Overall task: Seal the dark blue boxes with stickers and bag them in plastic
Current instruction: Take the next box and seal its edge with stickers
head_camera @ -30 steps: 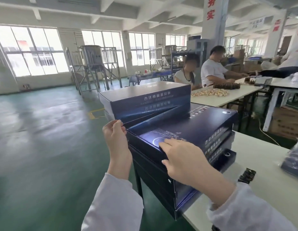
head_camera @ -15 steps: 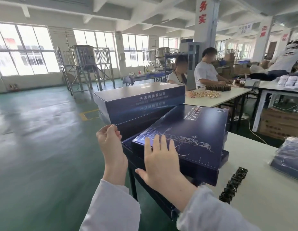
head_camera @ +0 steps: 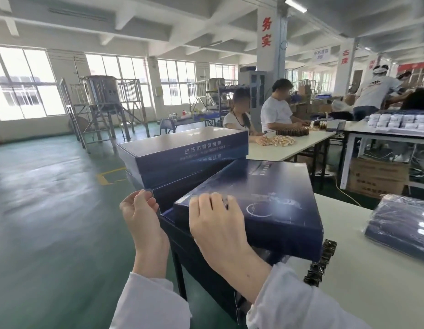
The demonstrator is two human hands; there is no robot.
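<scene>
White sleeves frame both hands at the table's near corner. The right hand (head_camera: 218, 224) lies on the lid of the top dark blue box (head_camera: 272, 205), fingers laid over its near-left corner and pressing it down. That box sits tilted on a pile of boxes (head_camera: 180, 236) at the edge of the white table (head_camera: 360, 281). Just beside the corner, the left hand (head_camera: 139, 212) pinches what looks like a small clear sticker (head_camera: 149, 193) between thumb and fingertips. Sealing seems the step in hand; next the sticker needs pressing squarely across the lid's seam. A taller stack (head_camera: 182, 150) behind crowds the left hand. A dark strip (head_camera: 322, 262) lies near the box's right side, with bagged boxes (head_camera: 401, 229) further right. Beyond, people work at other tables.
</scene>
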